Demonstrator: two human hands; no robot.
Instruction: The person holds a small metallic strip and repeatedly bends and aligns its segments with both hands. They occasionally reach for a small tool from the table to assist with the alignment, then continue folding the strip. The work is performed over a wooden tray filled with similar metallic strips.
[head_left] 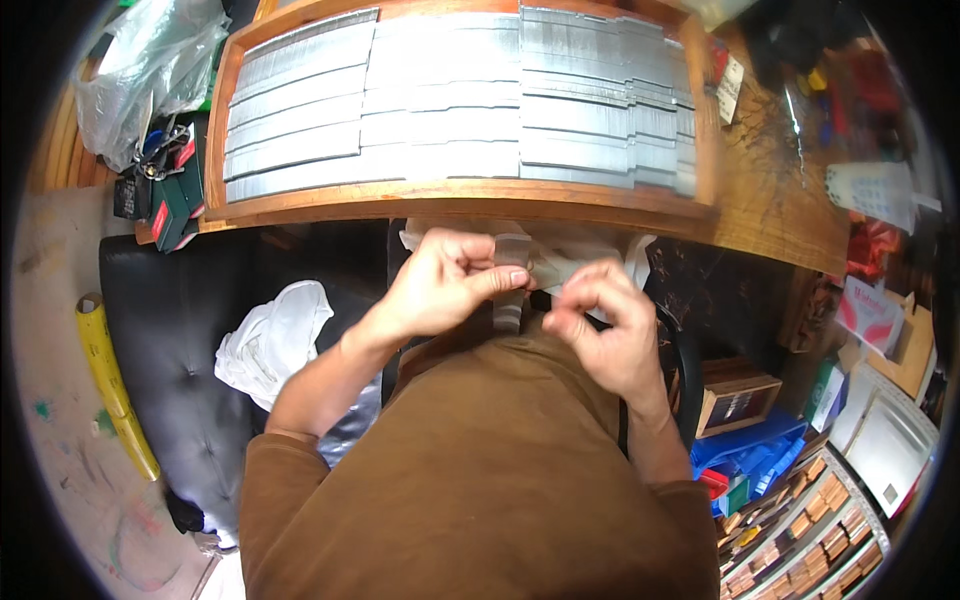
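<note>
- Grey, slightly see-through strip [512, 250]: flat, narrow and straight-edged, with a dull sheen; no writing can be made out on it.
- It sits in front of the person's body, above the lap, just short of the near edge of the bench [790, 218], its upper end rising past the fingers.
- Left grip [443, 285]: pinched on the strip, thumb laid across it and the fingers bent behind.
- Right grip [615, 335]: fingers curled and a little blurred, close beside the strip; whether they grasp anything I cannot tell.
- Below and behind the hands, a pale, thin sheet [640, 255] spreads out; its material is unclear.
- On the bench, a wooden tray [460, 194] holds silver-grey slats [440, 110] in overlapping rows, without visible print.
- Lettering shows on a white-and-pink box [872, 312] at the right, and small marks on a paper tag [732, 90] beyond the tray's right end.
- A whitish cup [868, 190] near the bench's right edge bears a faint bluish pattern.
- Dark markings run along a yellow tube [112, 385] at the far left.
</note>
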